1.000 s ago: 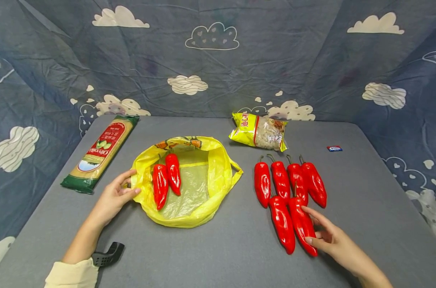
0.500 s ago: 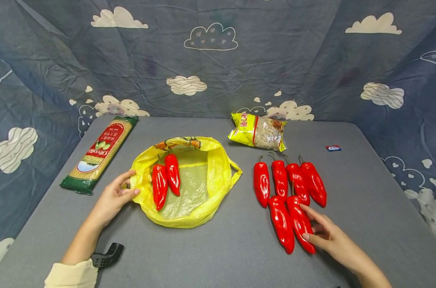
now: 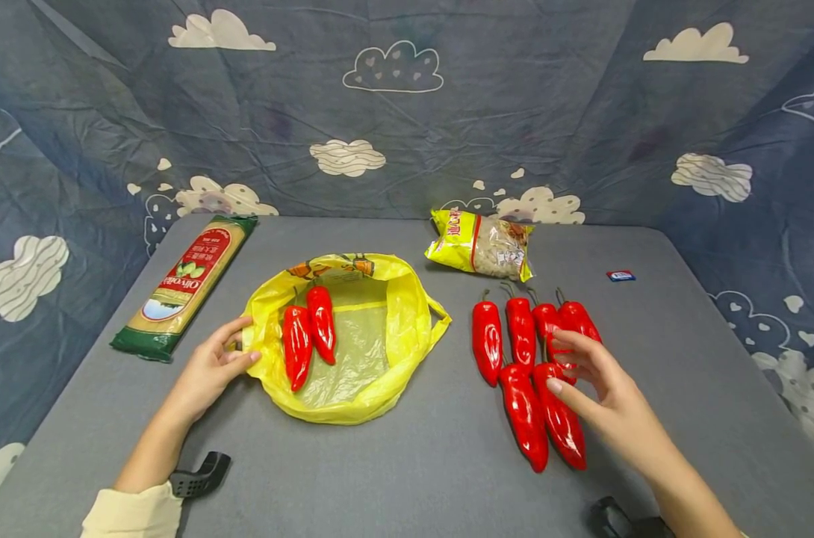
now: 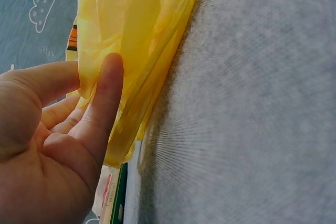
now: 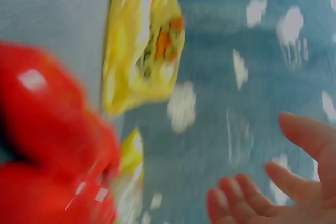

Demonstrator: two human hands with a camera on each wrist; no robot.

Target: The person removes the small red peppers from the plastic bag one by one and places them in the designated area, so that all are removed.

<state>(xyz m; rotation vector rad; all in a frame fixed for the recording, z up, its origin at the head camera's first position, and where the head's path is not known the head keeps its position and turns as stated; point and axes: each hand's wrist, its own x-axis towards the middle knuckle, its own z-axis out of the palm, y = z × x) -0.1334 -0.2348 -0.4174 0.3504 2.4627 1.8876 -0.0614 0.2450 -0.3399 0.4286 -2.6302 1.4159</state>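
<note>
The left hand (image 3: 208, 373) pinches the left rim of an upright yellow plastic bag (image 3: 414, 329); in the left wrist view, thumb and fingers (image 4: 107, 77) grip its yellow film (image 4: 142, 19). Two red peppers (image 3: 298, 347) lie inside the bag against its left side. On the right, several red peppers (image 3: 524, 418) form two rows with stems pointing away. Above the right part of this group hovers the right hand (image 3: 615, 403), its fingers spread and nothing held. The right wrist view has this hand (image 5: 273, 192) apart from the blurred red peppers (image 5: 47, 129).
A long pasta pack (image 3: 192, 280) lies at the back left. A yellow and clear food packet (image 3: 484, 245) lies behind the peppers, and a small blue and red packet (image 3: 620, 276) sits at the right. A cloud-patterned cloth (image 3: 393, 179) hangs behind the grey table (image 3: 380, 486).
The right hand has lifted off the front right pepper and moved away from the wearer, over the back row. That pepper's lower end shifted slightly left. The left hand keeps its hold on the bag.
</note>
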